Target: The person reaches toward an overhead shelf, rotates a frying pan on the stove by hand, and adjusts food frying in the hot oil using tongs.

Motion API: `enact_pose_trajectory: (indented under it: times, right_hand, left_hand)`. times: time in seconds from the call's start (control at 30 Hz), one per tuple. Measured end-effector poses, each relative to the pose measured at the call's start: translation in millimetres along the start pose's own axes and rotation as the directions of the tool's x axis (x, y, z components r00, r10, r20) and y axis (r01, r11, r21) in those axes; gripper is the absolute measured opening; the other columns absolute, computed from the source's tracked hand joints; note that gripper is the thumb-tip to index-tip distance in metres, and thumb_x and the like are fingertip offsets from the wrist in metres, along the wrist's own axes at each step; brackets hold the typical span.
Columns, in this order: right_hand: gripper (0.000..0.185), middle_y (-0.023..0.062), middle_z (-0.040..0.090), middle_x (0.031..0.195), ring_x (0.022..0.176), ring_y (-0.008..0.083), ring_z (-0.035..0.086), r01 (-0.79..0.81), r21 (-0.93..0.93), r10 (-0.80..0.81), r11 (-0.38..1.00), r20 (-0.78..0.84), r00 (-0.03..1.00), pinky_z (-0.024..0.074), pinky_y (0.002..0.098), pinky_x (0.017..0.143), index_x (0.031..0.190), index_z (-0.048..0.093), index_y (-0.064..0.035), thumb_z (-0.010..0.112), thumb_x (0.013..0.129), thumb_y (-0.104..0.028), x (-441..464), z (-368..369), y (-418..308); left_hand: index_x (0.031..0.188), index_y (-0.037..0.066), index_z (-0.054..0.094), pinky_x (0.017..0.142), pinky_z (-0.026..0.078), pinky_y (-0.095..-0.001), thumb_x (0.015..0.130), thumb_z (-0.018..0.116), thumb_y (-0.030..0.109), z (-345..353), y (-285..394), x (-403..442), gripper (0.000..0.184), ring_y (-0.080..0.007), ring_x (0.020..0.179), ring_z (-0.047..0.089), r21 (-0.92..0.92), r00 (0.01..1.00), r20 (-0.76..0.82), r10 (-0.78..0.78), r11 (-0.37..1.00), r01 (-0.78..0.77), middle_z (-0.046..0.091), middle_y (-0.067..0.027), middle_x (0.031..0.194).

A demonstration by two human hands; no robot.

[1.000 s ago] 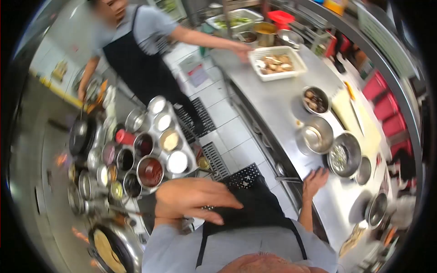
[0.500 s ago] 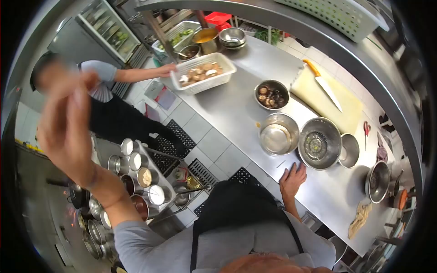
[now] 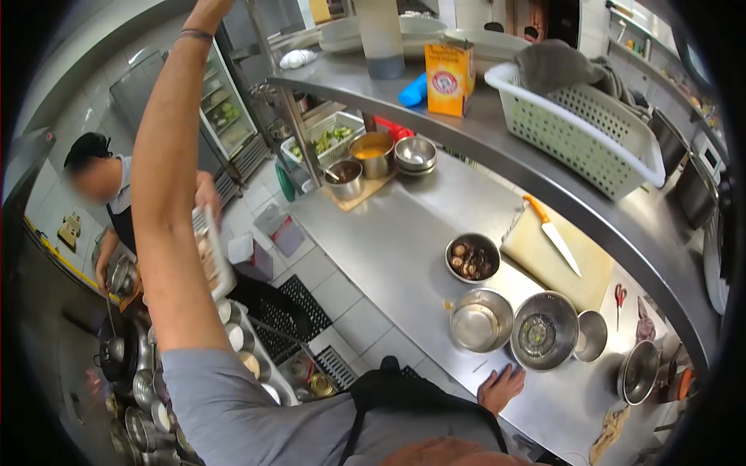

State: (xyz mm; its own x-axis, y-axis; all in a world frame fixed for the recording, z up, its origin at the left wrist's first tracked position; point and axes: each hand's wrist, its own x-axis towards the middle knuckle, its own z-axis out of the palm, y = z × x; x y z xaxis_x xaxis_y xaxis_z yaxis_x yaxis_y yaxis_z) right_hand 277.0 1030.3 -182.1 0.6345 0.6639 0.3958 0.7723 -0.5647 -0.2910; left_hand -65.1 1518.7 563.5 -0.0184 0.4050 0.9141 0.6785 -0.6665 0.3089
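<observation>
My left arm is raised high across the left side, with a dark band at the wrist; only the base of my left hand (image 3: 211,8) shows at the top edge, its fingers out of frame. Flat on the steel table (image 3: 388,248) rests my right hand (image 3: 500,390), fingers apart and holding nothing. Just beyond it stand a steel pot (image 3: 480,320) and a wide metal bowl (image 3: 544,330) with a little green in it. A bowl of mushrooms (image 3: 472,258) sits farther back, beside a cutting board (image 3: 590,268) with an orange-handled knife (image 3: 553,237) on it.
A co-worker (image 3: 116,186) at the left holds a white basket (image 3: 221,256) of food. Overhead, a shelf (image 3: 482,132) bears an orange box (image 3: 449,80) and a green perforated basket (image 3: 575,128). Red scissors (image 3: 619,299) and a cloth (image 3: 610,435) lie at the right.
My left hand has risen to the top edge. The co-worker has taken the white basket off the table and moved it left. The view has tilted up, showing more of the shelf.
</observation>
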Motion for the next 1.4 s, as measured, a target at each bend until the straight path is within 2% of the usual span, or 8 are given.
enact_pose_trajectory:
  times: [0.1,0.2,0.4,0.5,0.53,0.57,0.8,1.4]
  right_hand:
    - [0.048,0.0293,0.041,0.145,0.135,0.0493,0.036,0.005,-0.018,-0.006,1.000,-0.060,0.998,0.0278,0.0635,0.110,0.133,0.051,0.0013,0.060,0.092,-0.023,-2,5,2]
    - [0.049,0.0322,0.038,0.145,0.136,0.0504,0.035,0.000,-0.008,0.000,1.000,-0.067,0.998,0.0266,0.0637,0.112,0.133,0.050,0.0041,0.061,0.091,-0.018,-3,3,0]
    - [0.047,0.0335,0.040,0.144,0.134,0.0509,0.037,0.011,-0.038,-0.014,0.999,-0.088,0.996,0.0282,0.0637,0.111,0.132,0.049,0.0056,0.059,0.093,-0.019,-7,14,7]
    - [0.048,0.0346,0.042,0.141,0.130,0.0530,0.039,0.032,-0.061,-0.037,0.998,-0.077,0.996,0.0291,0.0635,0.109,0.132,0.049,0.0061,0.057,0.093,-0.022,-5,11,5]
    - [0.049,0.0348,0.042,0.140,0.129,0.0534,0.039,0.026,-0.061,-0.030,0.998,-0.063,0.998,0.0293,0.0634,0.109,0.132,0.049,0.0060,0.057,0.093,-0.022,-3,9,3]
    - [0.049,0.0352,0.043,0.139,0.128,0.0537,0.039,0.030,-0.069,-0.033,0.997,-0.044,0.998,0.0293,0.0634,0.108,0.132,0.049,0.0063,0.057,0.093,-0.023,-4,9,5]
    - [0.045,0.0287,0.051,0.120,0.109,0.0471,0.047,-0.110,0.094,0.110,0.989,0.006,0.994,0.0382,0.0562,0.097,0.117,0.057,0.0056,0.067,0.077,-0.014,23,-29,-29]
    - [0.052,0.0254,0.050,0.129,0.125,0.0415,0.046,-0.123,-0.047,0.126,0.991,0.054,0.991,0.0351,0.0525,0.105,0.127,0.055,0.0015,0.065,0.085,-0.026,20,-33,-27]
  left_hand:
    - [0.117,0.006,0.068,0.082,0.055,-0.0395,0.084,0.068,0.024,36,-92,89,0.037,-0.0278,0.092,0.069,0.348,0.966,-0.009,0.259,0.906,-0.240,0.073,-0.0136,0.099]
    - [0.110,0.008,0.069,0.083,0.054,-0.0430,0.079,0.069,0.023,24,-134,114,0.035,-0.0336,0.092,0.068,0.721,0.624,0.453,0.637,0.150,-0.677,0.071,-0.0146,0.094]
    - [0.103,0.013,0.070,0.079,0.053,-0.0421,0.081,0.068,0.020,32,-183,133,0.024,-0.0348,0.091,0.067,0.359,0.710,0.212,0.671,0.623,-0.695,0.071,-0.0139,0.092]
    - [0.106,0.009,0.070,0.073,0.054,-0.0416,0.085,0.065,0.016,45,-186,141,0.022,-0.0314,0.087,0.069,0.574,0.771,0.240,0.590,0.554,-0.603,0.071,-0.0169,0.095]
    - [0.107,0.007,0.070,0.073,0.054,-0.0412,0.086,0.064,0.017,49,-186,137,0.024,-0.0290,0.086,0.070,0.030,0.931,0.172,0.322,0.943,-0.332,0.072,-0.0189,0.095]
    - [0.109,0.004,0.070,0.073,0.055,-0.0407,0.088,0.063,0.018,52,-184,133,0.027,-0.0266,0.085,0.071,-0.508,0.952,0.304,0.023,0.850,0.142,0.072,-0.0208,0.095]
    - [0.126,0.007,0.065,0.092,0.049,-0.0381,0.097,0.059,0.025,86,-254,228,0.034,-0.0253,0.110,0.062,-0.015,0.897,0.372,0.237,0.968,-0.250,0.065,-0.0144,0.119]
    - [0.115,0.004,0.067,0.085,0.050,-0.0439,0.093,0.058,0.020,121,-288,239,0.029,-0.0333,0.097,0.064,0.195,0.959,0.267,0.093,0.970,-0.148,0.067,-0.0196,0.101]
